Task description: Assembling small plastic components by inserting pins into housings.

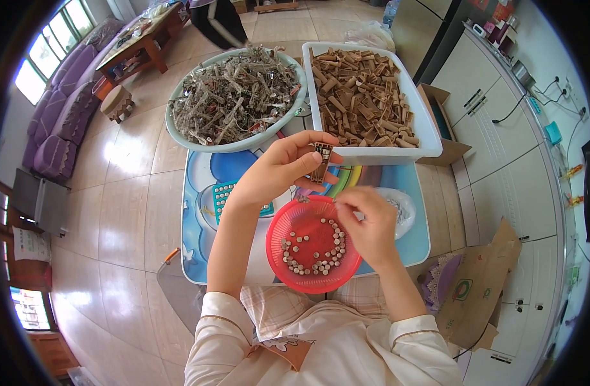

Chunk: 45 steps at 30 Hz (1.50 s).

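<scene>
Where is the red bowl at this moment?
In the head view, the red bowl is just below the picture's centre, at the near edge of the table, with the teal tray to its left.

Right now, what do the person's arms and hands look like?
The left hand and right hand are bare: no gloves. The left sleeve and right sleeve are loose and creamy white, ending near the elbows, each with a thin brown line by its edge.

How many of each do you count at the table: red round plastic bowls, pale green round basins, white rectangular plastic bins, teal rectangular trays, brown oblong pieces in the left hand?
Red bowl: 1
Pale green basin: 1
White bin: 1
Teal tray: 1
Brown piece in left hand: 1
Total: 5
</scene>
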Tool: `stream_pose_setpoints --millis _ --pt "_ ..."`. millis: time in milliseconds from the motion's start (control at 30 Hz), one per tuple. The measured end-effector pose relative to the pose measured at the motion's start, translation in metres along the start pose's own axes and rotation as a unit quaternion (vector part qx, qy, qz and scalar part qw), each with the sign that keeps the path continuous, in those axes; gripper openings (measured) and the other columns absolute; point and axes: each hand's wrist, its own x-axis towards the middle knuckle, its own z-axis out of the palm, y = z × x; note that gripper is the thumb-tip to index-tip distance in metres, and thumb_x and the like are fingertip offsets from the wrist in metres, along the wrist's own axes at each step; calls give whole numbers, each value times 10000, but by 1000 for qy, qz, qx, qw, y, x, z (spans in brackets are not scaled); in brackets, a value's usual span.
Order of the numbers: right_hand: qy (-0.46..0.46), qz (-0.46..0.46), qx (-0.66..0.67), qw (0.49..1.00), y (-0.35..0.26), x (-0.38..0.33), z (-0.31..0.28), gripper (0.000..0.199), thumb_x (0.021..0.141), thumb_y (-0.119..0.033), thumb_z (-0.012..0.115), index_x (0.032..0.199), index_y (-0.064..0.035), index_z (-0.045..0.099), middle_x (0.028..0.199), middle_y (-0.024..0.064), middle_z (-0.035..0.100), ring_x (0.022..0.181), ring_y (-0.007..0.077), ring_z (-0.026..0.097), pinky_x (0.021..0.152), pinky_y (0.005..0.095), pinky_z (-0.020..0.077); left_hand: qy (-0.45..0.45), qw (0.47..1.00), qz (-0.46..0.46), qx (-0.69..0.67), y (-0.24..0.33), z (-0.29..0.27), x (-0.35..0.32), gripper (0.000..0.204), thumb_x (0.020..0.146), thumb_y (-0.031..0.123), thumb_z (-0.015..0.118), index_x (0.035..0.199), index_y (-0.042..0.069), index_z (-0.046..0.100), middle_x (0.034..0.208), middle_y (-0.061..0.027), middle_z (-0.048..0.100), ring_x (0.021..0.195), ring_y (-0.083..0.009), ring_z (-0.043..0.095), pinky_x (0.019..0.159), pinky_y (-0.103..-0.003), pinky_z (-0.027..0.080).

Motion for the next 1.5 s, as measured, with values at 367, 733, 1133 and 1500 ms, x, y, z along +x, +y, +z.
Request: stream_pose_setpoints --millis 367,733,1133,1500 --pt "123 -63 -32 990 -11 34 -4 196 700 5 637 854 -61 536 777 58 593 617 172 578 536 259 460 -34 999 -3 21 4 18 -4 274 879 82 419 1145 13 428 845 -15 530 762 -70 525 660 -238 509" --pt "42 -53 -84 994 -11 36 -10 177 698 -10 632 827 -60 522 724 69 570 636 232 566 540 310 447 -16 998 -24 57 2 21 -4 257 870 53 404 1117 0 448 733 7 481 685 -41 467 612 -211 498" --pt "-89 40 -44 994 -4 43 -19 161 723 18 603 849 -19 508 729 94 585 660 199 589 585 275 465 -4 989 -11 149 -13 20 0 225 857 43 426 1076 -9 428 781 -76 594 656 -96 575 592 -231 504" --pt "-226 227 118 940 16 56 -34 375 702 -26 652 1027 -63 468 777 21 507 673 95 527 580 240 452 -44 987 -63 144 -18 24 1 193 866 80 430 1044 6 419 773 -81 592 662 -124 610 575 -230 498"
